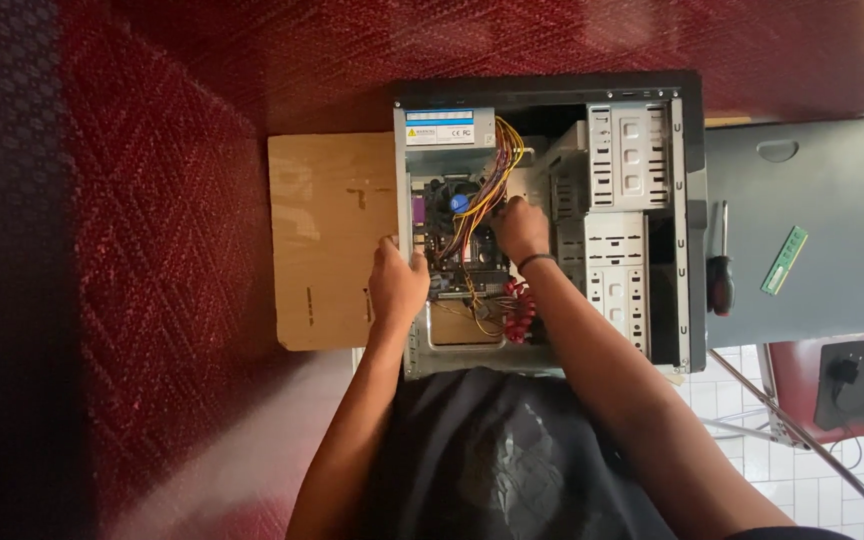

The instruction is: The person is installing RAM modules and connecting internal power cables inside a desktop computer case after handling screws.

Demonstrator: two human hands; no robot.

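My left hand clamped the open computer case rim, steadying it, while my right hand reached inside among the cables, grip indeterminate.

Right hand fingertips hidden — among cables (grip unclear).

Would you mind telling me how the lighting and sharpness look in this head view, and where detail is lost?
In the head view, the left edge is in deep shadow and soft; the red carpet at lower centre has a pale glare patch. The open computer case is evenly lit and fairly sharp, as are the left hand on its edge and the right hand inside.
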